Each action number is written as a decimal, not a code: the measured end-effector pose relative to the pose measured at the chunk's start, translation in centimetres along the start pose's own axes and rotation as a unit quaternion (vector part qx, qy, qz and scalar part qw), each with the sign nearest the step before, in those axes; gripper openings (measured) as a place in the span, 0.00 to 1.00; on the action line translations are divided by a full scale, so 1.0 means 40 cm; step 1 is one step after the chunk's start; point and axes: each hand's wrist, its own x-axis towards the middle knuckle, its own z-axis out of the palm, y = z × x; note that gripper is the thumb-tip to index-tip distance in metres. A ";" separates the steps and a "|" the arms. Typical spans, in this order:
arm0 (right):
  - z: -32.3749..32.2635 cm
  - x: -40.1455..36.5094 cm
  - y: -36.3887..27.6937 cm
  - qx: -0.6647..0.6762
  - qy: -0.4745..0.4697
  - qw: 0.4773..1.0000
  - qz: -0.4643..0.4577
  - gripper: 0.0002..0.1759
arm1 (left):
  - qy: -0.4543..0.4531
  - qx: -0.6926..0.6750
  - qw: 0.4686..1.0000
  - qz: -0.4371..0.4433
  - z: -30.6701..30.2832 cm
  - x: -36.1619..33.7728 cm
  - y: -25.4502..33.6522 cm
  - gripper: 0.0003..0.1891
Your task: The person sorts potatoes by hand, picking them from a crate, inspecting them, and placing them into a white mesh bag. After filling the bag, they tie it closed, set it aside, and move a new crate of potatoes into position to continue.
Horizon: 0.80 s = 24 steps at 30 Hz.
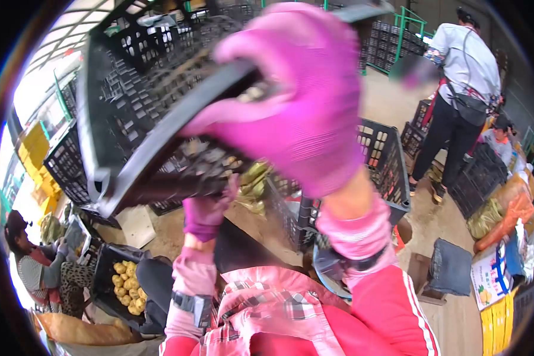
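A black slatted plastic crate point(173, 121) is lifted and tilted in front of me, filling the upper left of the head view. My right hand point(302, 95), in a pink-purple glove, is wrapped over the crate's rim. Lower down, my left hand point(206, 212), gloved alike, holds the underside of the same crate, its fingertips partly hidden. Below my left forearm stands another black crate point(104, 267) with yellowish potatoes point(129, 288) in it.
Black crates point(385, 154) stand just beyond my right wrist. A person point(466, 77) stands at the upper right, and another sits point(38, 267) at the left. A padded stool point(451, 267), an orange sack point(507, 216) and yellow crates point(498, 320) are to the right.
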 end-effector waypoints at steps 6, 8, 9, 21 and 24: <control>-0.320 0.041 0.138 -0.314 -0.196 0.915 -0.160 0.21 | -0.021 0.064 0.996 -0.063 0.158 0.068 -0.386 0.26; -0.381 0.035 0.154 -0.300 -0.215 0.929 -0.011 0.20 | 0.052 0.027 0.987 -0.152 0.190 0.057 -0.459 0.25; -0.413 0.030 0.164 -0.285 -0.212 0.933 0.062 0.19 | 0.034 -0.011 0.984 -0.176 0.169 0.058 -0.506 0.27; -0.739 -0.068 0.542 -0.212 -0.293 0.873 0.327 0.21 | -0.072 0.265 0.911 -0.307 0.138 0.032 -0.684 0.48; -0.892 -0.186 0.701 -0.220 -0.354 0.852 0.318 0.21 | -0.217 0.521 0.778 -0.276 0.118 0.049 -0.542 0.25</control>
